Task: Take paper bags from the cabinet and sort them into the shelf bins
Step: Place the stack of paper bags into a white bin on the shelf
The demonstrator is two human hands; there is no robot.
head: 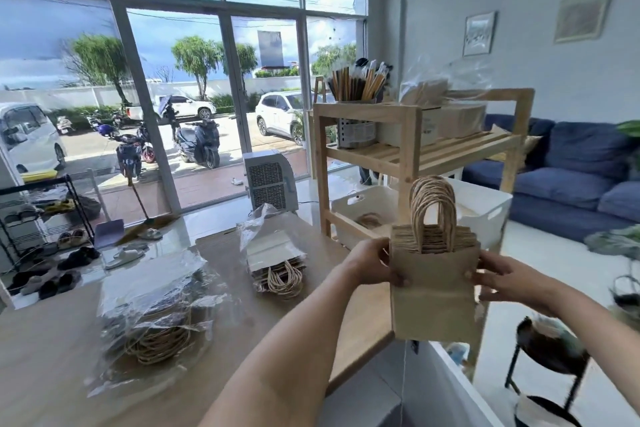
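A stack of small brown paper bags (pixel 434 291) with twisted paper handles stands upright in the air, held between both hands. My left hand (pixel 375 262) grips its left edge and my right hand (pixel 507 279) grips its right edge. Just behind the stack is a wooden shelf (pixel 412 156) with two white bins on its lower level: the left bin (pixel 360 204) and the right bin (pixel 485 208). The left bin shows some bag handles inside.
On the wooden table (pixel 52 340) lie two packs of paper bags in clear plastic, a large one (pixel 152 315) and a smaller one (pixel 277 263). The shelf's top holds a utensil holder (pixel 356 128) and boxes. A blue sofa (pixel 571 177) and a plant stand (pixel 550 350) are right.
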